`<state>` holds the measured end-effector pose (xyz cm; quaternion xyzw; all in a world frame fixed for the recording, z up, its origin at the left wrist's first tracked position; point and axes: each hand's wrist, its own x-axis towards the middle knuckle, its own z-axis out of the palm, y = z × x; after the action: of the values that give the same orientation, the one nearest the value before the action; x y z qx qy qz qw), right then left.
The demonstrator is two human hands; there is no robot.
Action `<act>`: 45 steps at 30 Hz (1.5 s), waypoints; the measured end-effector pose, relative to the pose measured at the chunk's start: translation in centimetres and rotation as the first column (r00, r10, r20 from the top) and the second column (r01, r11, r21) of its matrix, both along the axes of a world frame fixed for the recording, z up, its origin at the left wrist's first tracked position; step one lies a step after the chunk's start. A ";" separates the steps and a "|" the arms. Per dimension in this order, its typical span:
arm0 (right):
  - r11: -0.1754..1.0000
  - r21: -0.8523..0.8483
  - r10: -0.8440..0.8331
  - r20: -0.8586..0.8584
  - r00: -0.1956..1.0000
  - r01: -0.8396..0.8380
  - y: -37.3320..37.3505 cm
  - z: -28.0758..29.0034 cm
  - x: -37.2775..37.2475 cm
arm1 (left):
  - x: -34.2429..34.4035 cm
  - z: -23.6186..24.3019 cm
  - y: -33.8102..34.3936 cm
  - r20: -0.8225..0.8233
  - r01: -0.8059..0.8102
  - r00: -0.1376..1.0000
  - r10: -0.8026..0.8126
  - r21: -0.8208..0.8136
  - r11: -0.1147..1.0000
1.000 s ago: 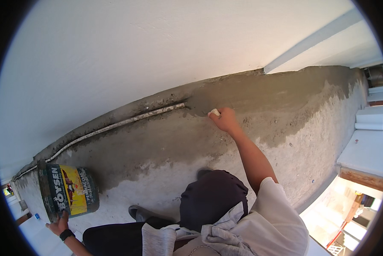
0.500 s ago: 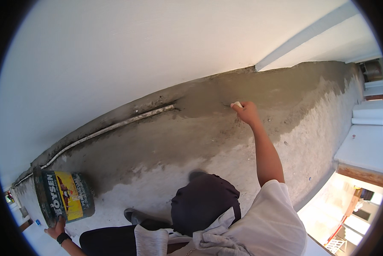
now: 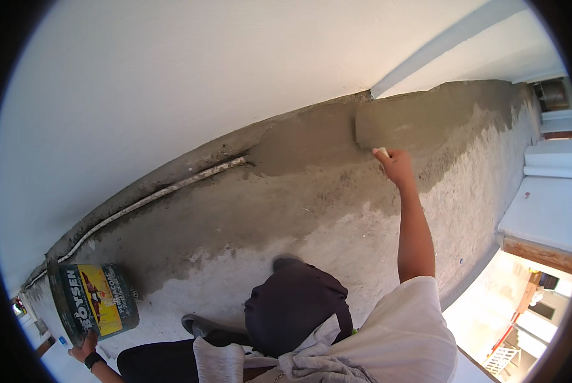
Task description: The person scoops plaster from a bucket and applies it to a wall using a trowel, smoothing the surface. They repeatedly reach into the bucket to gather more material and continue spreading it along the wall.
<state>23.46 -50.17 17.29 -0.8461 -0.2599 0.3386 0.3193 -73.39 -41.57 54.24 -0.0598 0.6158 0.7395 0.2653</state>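
Rightward along the damp cement (image 3: pixel 292 148) the right hand (image 3: pixel 397 168) has slid, gripping a pale-handled trowel (image 3: pixel 384 152) near the wall (image 3: pixel 190 76); uneven pressure could gouge the cement. The left hand (image 3: pixel 84 348) touches the bucket (image 3: pixel 120 300) (how firmly, I cannot tell); leaning could tip it.

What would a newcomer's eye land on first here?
Probably the dark bucket with its bright yellow label, lower left, the left hand at its near side. Next, right of centre, the right hand gripping a pale handle above smooth grey mortar. Then the whitish pipe running along the wall's base, left of centre.
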 end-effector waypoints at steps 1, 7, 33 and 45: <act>1.000 -0.003 0.017 -0.024 1.000 -0.017 0.0 0.4 -1.1 | 1.3 0.1 0.3 -0.021 -0.020 1.000 0.020 0.011 1.000; 0.948 0.076 0.312 -0.010 0.950 -0.310 2.7 0.9 -9.1 | 5.8 0.7 1.1 0.097 -0.137 0.986 0.134 0.031 0.990; 0.989 -0.147 0.090 0.496 0.863 -0.018 0.0 -2.2 3.0 | -3.3 -0.3 -0.1 0.181 -0.134 0.975 0.131 0.003 0.991; 0.974 -0.207 0.182 0.450 0.874 -0.096 3.0 0.3 -5.7 | -16.5 -2.9 -2.1 -0.377 0.180 0.624 -0.685 -0.783 0.595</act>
<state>17.74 -47.14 17.56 -0.9066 -0.3580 0.1696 0.1455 -89.93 -43.64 51.39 0.2708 0.8847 0.3351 0.1779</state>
